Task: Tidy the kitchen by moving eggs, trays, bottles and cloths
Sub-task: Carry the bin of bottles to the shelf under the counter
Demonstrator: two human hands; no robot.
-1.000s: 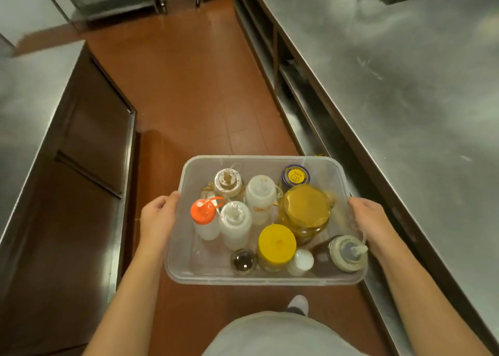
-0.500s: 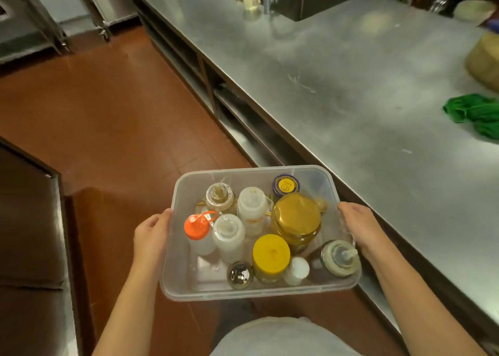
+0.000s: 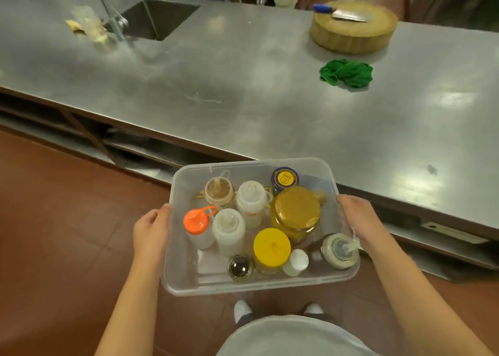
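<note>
Both hands — left hand, right hand — grip the clear tray of bottles, fingers seemingly curled under.

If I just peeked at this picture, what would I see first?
First, the clear tub packed with bottles and jars, carried low in the middle, with the left hand and right hand gripping its sides. The orange cap at the tub's left and yellow lid near its front pop out. Behind, on the steel counter, sit a green cloth and a knife on a round board.
</note>
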